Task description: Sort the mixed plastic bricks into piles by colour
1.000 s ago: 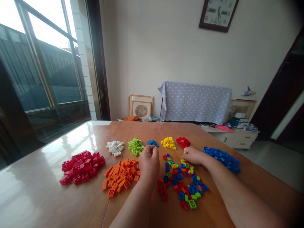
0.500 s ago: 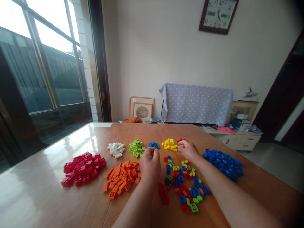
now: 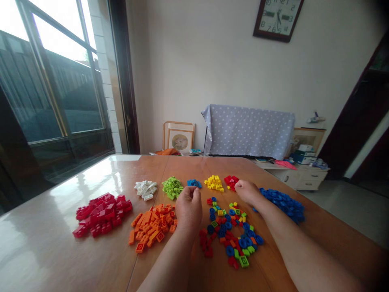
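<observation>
My left hand (image 3: 189,207) is closed in a pinch over the table, between the orange pile (image 3: 152,227) and the mixed bricks; what it holds, if anything, is hidden. Just behind it lie small blue bricks (image 3: 194,183) and lime green bricks (image 3: 172,188). My right hand (image 3: 247,191) has its fingers pressed together beside the small red pile (image 3: 231,182), and I cannot make out anything in them. Yellow bricks (image 3: 214,183) lie left of that red pile. Mixed-colour bricks (image 3: 227,228) spread between my forearms.
On the wooden table (image 3: 75,267), a crimson pile (image 3: 103,214) lies at the left and white bricks (image 3: 146,189) behind the orange ones. A large blue pile (image 3: 284,204) sits beyond my right forearm. A dotted cloth (image 3: 249,129) hangs behind the table.
My right hand has moved right, from beside the yellow bricks to the right side of the small red pile, which now shows more fully. The whole view has shifted slightly.
</observation>
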`<state>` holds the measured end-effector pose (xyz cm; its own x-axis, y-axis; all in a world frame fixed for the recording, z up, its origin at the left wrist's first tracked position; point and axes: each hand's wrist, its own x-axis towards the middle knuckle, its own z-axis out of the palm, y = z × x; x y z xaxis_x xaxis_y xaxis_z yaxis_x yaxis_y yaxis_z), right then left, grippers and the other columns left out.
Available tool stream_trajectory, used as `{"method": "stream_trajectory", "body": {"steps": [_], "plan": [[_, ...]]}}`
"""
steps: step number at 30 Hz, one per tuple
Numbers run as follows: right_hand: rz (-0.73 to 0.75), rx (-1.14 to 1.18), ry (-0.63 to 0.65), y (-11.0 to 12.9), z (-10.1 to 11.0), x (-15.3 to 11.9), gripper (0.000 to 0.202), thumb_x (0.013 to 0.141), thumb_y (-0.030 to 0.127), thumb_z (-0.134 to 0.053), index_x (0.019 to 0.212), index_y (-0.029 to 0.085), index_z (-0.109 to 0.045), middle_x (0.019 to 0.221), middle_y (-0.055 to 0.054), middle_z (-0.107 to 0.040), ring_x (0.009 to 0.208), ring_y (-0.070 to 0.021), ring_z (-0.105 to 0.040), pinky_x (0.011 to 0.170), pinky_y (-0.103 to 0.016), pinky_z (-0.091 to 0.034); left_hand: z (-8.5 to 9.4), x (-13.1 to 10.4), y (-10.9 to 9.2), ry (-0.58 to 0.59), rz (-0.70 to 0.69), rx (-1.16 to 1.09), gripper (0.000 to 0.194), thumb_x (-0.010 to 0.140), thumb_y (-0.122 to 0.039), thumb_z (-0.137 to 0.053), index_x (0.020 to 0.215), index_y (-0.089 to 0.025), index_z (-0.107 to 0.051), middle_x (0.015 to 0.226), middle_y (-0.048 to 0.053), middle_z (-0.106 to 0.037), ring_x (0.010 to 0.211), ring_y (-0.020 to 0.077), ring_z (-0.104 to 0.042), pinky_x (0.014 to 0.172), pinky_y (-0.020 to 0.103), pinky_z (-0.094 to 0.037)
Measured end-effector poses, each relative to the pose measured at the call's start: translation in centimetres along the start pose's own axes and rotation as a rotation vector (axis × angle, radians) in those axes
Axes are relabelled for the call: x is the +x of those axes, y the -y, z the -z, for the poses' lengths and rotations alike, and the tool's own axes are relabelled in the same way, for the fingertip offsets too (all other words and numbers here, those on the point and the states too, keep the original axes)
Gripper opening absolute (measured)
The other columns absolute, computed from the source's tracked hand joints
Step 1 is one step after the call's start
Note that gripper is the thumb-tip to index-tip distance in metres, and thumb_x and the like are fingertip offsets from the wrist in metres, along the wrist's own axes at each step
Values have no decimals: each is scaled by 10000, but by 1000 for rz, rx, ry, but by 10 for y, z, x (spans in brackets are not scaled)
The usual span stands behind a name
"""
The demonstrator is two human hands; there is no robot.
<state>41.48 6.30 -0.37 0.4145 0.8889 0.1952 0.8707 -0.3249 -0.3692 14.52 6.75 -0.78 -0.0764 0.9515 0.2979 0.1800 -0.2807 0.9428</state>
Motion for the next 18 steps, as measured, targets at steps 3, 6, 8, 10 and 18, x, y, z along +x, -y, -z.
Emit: {"method": "stream_trajectory", "body": {"steps": [3, 6, 8, 10, 18], "plan": [[8, -70, 55, 6, -2, 0, 200, 840, 263, -529, 815, 202, -718, 846, -65, -728, 794, -199, -638, 635, -260, -360, -1, 0, 1, -4, -5, -8, 267, 844, -428, -547, 856, -196, -680, 615, -21, -575, 567, 128, -500, 532, 222, -335], [2, -116, 99, 13, -10, 1, 249, 837, 266, -533, 987, 243, -730, 1024, -84, -732, 931, -234, -650, 746, -291, -411, -1, 0, 1, -11, -3, -6, 270, 841, -434, -553, 859, -197, -683, 636, -11, -599, 580, 134, -515, 535, 224, -346], [-20, -144, 115, 17, -15, 2, 306, 830, 267, -539, 1077, 250, -720, 1111, -115, -715, 1001, -268, -643, 812, -337, -429, -1, -1, 0, -14, -6, -3, 269, 841, -432, -553, 855, -197, -684, 655, -3, -615, 595, 138, -529, 537, 225, -353], [-41, -160, 126, 19, -19, 3, 335, 823, 270, -547, 1106, 246, -723, 1155, -139, -702, 1043, -302, -635, 846, -381, -437, -1, -1, -1, -12, -12, -3, 267, 842, -428, -552, 855, -197, -685, 670, 1, -627, 612, 141, -541, 543, 225, -360], [25, -49, 135, 8, -25, 8, 425, 855, 292, -512, 1240, 314, -691, 1260, -61, -685, 1103, -267, -632, 888, -336, -460, -2, -2, 1, 12, -10, -12, 272, 861, -445, -546, 862, -207, -679, 659, -12, -618, 616, 138, -540, 553, 224, -356]]}}
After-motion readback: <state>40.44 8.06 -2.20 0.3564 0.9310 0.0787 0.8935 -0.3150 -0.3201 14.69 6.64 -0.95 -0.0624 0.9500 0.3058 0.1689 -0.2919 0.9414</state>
